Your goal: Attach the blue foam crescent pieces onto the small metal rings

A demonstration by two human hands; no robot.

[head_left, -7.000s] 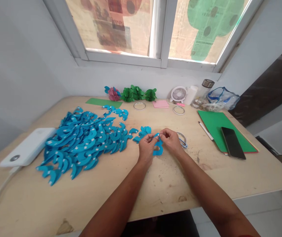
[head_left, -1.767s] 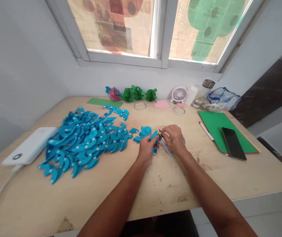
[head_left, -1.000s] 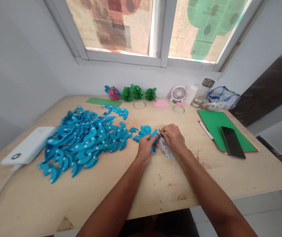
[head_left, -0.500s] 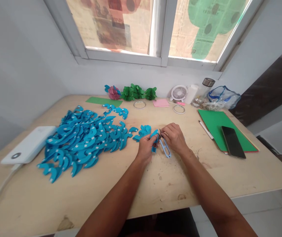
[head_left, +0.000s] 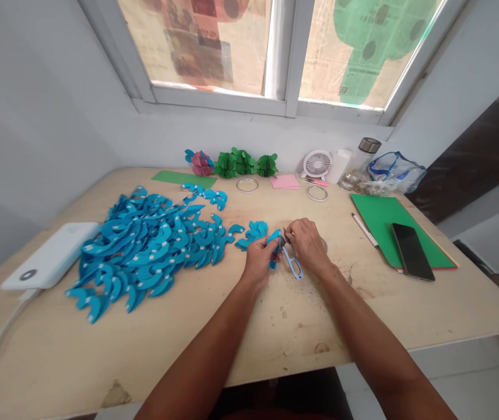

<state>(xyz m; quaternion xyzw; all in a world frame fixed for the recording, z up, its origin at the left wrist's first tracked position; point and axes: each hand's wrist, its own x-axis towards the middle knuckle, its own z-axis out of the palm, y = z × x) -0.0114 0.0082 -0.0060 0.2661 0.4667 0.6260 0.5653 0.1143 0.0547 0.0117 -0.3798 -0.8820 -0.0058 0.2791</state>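
Observation:
A blue paper piece (head_left: 274, 235) is pinched in my left hand (head_left: 258, 259), its fingers closed. Just to the right, my right hand (head_left: 305, 242) is closed, with its fingertips at the dark blades of a pair of thread snips (head_left: 294, 263). The light blue handle of the snips points down toward me. The blades are close to the paper piece, but I cannot make out whether they touch. Beyond my left hand lies a small cluster of blue paper pieces (head_left: 256, 230). A large heap of curved blue paper pieces with white square patches (head_left: 148, 239) spreads to the left.
A white power bank (head_left: 51, 256) with a cable lies at the left. Along the back stand green paper shapes (head_left: 243, 163), a small fan (head_left: 317, 164) and a bottle (head_left: 361, 163). On the right, a phone (head_left: 412, 251) rests on green sheets (head_left: 376, 219) beside a pen (head_left: 364, 230).
My right hand has shifted very slightly, and a ring-shaped edge now shows just right of it. The left hand, the paper piece and the snips stay almost in place.

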